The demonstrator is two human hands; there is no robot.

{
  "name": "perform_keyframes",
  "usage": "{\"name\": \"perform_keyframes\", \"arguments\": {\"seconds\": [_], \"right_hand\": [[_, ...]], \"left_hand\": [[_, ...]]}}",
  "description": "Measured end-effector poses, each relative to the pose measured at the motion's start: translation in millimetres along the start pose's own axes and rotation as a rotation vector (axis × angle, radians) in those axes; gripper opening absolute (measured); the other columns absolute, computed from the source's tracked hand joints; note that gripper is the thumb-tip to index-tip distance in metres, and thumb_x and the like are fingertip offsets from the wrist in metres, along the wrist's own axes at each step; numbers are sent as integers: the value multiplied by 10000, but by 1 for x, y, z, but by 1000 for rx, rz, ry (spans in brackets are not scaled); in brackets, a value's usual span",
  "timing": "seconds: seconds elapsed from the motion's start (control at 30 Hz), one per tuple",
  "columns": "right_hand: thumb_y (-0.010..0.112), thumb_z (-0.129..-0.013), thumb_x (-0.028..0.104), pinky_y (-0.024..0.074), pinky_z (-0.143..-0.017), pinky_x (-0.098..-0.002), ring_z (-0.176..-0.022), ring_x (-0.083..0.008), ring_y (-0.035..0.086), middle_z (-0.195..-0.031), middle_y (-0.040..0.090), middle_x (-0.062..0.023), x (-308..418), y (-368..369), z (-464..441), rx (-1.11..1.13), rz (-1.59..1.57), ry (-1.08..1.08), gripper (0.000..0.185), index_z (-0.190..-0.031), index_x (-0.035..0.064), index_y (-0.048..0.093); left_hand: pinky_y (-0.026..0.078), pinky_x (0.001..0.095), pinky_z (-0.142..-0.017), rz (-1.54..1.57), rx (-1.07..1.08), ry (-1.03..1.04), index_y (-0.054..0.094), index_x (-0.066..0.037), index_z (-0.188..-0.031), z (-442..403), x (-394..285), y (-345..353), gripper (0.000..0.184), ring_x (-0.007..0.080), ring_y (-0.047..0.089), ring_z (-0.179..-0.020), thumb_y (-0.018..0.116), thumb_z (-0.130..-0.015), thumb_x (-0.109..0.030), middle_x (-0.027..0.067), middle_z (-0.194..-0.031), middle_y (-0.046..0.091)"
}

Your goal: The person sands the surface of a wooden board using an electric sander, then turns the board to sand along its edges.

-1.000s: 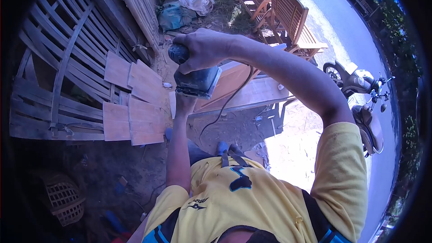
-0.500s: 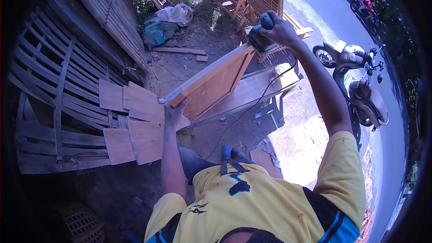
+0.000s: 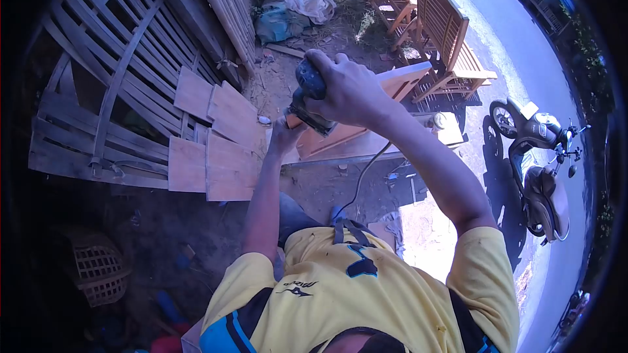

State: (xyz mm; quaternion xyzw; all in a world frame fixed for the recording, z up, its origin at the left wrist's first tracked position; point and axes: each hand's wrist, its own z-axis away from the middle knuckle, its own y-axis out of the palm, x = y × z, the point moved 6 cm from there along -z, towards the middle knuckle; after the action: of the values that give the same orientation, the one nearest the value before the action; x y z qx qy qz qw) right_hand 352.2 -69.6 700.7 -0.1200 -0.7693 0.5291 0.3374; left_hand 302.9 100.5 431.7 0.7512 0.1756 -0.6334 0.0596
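My right hand [image 3: 350,95] is wrapped around the dark knob of an electric sander [image 3: 309,85]. The sander's pad rests against the near-left end of a framed wooden panel [image 3: 337,140]. A dark cord [image 3: 364,178] hangs from the tool and runs down toward my lap. My left hand [image 3: 284,137] grips the panel's near corner, just below the sander, with its fingers partly hidden. The panel stands tilted on edge over a low wooden bench [image 3: 373,151]. Its middle is partly covered by my right hand and forearm.
Thin wooden boards [image 3: 229,157] lean on a slatted bamboo frame [image 3: 111,91] at left. Wooden chairs [image 3: 441,19] stand at back right, with a parked motorbike [image 3: 540,157] by the road. Sacks [image 3: 284,21] lie on the ground behind. A woven basket [image 3: 100,268] is at lower left.
My right hand has brought the sander from the panel's far right end to its near left end, beside my left hand. The camera view has shifted. My left hand still grips the panel corner.
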Motion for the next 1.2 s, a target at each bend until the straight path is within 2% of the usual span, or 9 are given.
{"name": "perform_keyframes", "arguments": {"seconds": [0.1, 0.33, 0.7, 0.8, 0.87, 0.9, 0.97, 1.07, 1.2], "right_hand": [[831, -820, 439, 588, -812, -568, -890, -512, 714, -1076, 662, -292, 22, 14, 0, 4, -18, -35, 808, -1489, 127, 503], [840, -811, 472, 580, -889, -553, -957, -463, 732, -1081, 704, -262, -89, -30, 5, -84, 148, 116, 847, -1504, 120, 502], [802, -863, 472, 579, -952, -517, -1064, -450, 746, -1151, 757, -258, -358, -95, 181, -505, 210, 754, 723, -1441, 128, 538], [831, -860, 380, 584, -907, -458, -1016, -382, 763, -1102, 765, -228, -360, -15, 302, -543, -108, 994, 663, -1415, 111, 588], [844, -827, 360, 576, -941, -444, -1052, -354, 750, -1126, 762, -212, -356, 49, 383, -550, -195, 1168, 703, -1423, 97, 582], [851, -798, 362, 616, -807, -437, -897, -326, 757, -1069, 758, -199, -379, 99, 433, -601, -174, 1152, 741, -1424, 79, 573], [866, -747, 352, 556, -469, -391, -603, -274, 692, -980, 743, -189, -389, 177, 519, -551, -229, 1371, 794, -1420, 61, 564], [848, -730, 353, 609, -879, -464, -979, -373, 745, -1126, 737, -245, -346, 235, 589, -466, -206, 1516, 810, -1422, 45, 563], [841, -725, 371, 559, -993, -506, -1090, -442, 730, -1193, 733, -284, -294, 260, 624, -354, -218, 1649, 799, -1398, 51, 552]], "left_hand": [[584, 331, -892, -397, -119, 517, 661, -16, -1334, -1, -23, 5, 500, 124, 711, -1022, 858, -920, -216, 67, -1172, 769], [601, 327, -832, -3, 19, -110, 755, 15, -1249, 0, 5, 4, 444, 116, 733, -937, 891, -899, -223, 82, -1094, 803], [589, 320, -895, 141, -94, 69, 739, 9, -1201, -10, -42, -3, 416, 121, 726, -1035, 918, -874, -176, 56, -1049, 773], [566, 406, -1020, -51, -248, 172, 787, -58, -1114, -10, -120, -25, 300, 171, 738, -1090, 873, -908, -259, 68, -1103, 790], [437, 510, -1175, -943, 46, 181, 788, -97, -1105, -29, -150, -18, 340, 286, 737, -1089, 874, -878, -335, 114, -1062, 788], [307, 559, -1248, -1075, 132, 67, 783, -96, -1043, -40, -154, -15, 362, 360, 720, -1072, 864, -862, -398, 149, -1062, 780], [373, 555, -1202, -1247, 160, 100, 771, -90, -1037, -60, -167, 8, 365, 354, 722, -1091, 859, -869, -402, 146, -1041, 778], [548, 547, -1024, -1213, 350, -8, 714, -77, -1124, -98, -159, 71, 425, 368, 718, -1149, 842, -892, -409, 164, -1080, 769], [569, 565, -973, -1108, 427, 149, 573, -83, -1339, -149, -148, 182, 615, 436, 710, -1170, 808, -915, -462, 231, -1267, 719]]}}
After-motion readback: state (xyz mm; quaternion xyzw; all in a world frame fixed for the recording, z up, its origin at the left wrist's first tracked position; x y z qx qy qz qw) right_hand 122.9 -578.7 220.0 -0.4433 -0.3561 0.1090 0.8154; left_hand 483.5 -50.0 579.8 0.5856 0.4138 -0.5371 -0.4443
